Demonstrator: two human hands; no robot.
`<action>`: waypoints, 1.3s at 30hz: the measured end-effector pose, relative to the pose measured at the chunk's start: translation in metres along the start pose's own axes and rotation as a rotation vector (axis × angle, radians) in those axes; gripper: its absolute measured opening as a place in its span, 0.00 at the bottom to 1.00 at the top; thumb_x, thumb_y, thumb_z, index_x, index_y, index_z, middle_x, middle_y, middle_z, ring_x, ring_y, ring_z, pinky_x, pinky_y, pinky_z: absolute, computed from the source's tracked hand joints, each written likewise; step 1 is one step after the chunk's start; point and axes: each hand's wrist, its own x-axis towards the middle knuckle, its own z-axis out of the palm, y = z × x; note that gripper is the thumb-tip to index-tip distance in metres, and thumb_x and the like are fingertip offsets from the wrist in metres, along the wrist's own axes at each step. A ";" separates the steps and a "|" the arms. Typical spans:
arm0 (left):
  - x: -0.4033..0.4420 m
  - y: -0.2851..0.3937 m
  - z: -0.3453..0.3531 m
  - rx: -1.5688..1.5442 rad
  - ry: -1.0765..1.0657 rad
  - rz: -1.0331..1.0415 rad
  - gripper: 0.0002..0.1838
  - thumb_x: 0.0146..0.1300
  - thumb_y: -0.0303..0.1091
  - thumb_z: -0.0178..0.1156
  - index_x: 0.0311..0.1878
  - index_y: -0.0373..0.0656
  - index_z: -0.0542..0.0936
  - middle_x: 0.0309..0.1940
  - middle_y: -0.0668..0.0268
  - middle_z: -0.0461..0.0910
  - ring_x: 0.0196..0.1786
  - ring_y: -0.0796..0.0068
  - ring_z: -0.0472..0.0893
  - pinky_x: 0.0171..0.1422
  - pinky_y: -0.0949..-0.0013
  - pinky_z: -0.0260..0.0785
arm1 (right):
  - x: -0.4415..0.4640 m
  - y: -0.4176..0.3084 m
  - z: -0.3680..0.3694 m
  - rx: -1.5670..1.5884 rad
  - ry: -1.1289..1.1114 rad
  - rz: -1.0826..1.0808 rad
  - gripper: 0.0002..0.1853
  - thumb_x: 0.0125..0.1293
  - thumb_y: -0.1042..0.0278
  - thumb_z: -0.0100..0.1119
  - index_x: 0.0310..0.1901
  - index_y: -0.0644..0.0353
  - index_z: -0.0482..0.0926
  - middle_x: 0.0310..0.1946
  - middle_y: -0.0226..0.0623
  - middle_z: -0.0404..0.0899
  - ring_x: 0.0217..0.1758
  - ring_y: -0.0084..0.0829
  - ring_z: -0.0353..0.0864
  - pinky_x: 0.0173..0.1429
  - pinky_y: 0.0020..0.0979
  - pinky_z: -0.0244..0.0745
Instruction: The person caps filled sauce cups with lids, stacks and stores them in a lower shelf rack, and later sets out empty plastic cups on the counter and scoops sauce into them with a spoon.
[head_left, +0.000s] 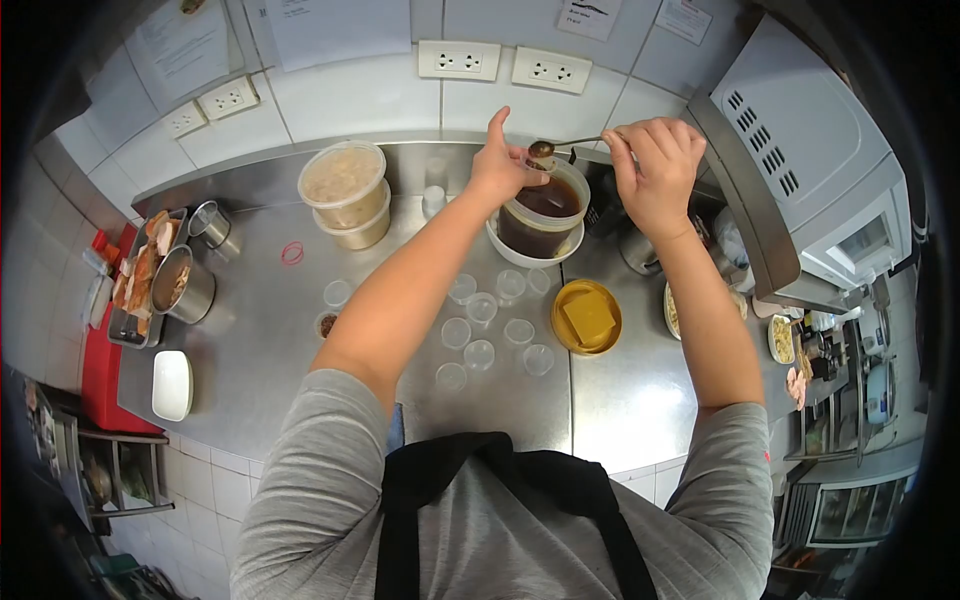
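Note:
My right hand (pixel 655 165) grips the handle of a metal spoon (pixel 575 142), whose bowl holds something dark. Under the spoon's bowl, my left hand (pixel 505 172) pinches what looks like a small clear plastic cup (pixel 540 163), partly hidden by fingers. Both are over a clear tub of dark brown liquid (pixel 546 240), which stands in a white bowl (pixel 572 252). Several small clear cups (pixel 480 308) stand on the steel counter below my forearms. Left of them, one cup with dark reddish contents (pixel 326 324) is partly behind my left arm.
Two stacked tubs (pixel 345 180) stand at the back left, near red rubber bands (pixel 292 253). A yellow container (pixel 586 317) sits right of the cups. Farther left are a steel pot (pixel 183 285), a food tray (pixel 147 270) and a white dish (pixel 172 385). A microwave (pixel 800 130) overhangs the right.

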 end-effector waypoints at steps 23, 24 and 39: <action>-0.109 -0.048 -0.064 -0.094 0.119 0.129 0.53 0.41 0.16 0.68 0.71 0.55 0.53 0.48 0.62 0.76 0.50 0.71 0.76 0.58 0.66 0.70 | -0.016 0.020 0.002 0.032 -0.051 0.245 0.05 0.58 0.64 0.63 0.28 0.53 0.80 0.25 0.26 0.75 0.35 0.31 0.72 0.45 0.33 0.60; -0.128 -0.062 -0.072 -0.006 0.162 0.102 0.52 0.41 0.17 0.69 0.70 0.56 0.54 0.48 0.61 0.77 0.49 0.68 0.77 0.58 0.66 0.70 | -0.022 0.023 0.007 -0.011 -0.105 0.226 0.05 0.58 0.64 0.63 0.28 0.53 0.80 0.25 0.26 0.75 0.35 0.31 0.72 0.46 0.34 0.60; -0.289 -0.102 -0.069 0.655 0.162 0.051 0.30 0.47 0.31 0.68 0.57 0.50 0.71 0.51 0.57 0.68 0.54 0.53 0.71 0.54 0.58 0.70 | -0.069 0.010 0.069 -0.066 -0.518 0.018 0.07 0.59 0.62 0.60 0.30 0.55 0.80 0.29 0.29 0.78 0.39 0.33 0.73 0.48 0.41 0.62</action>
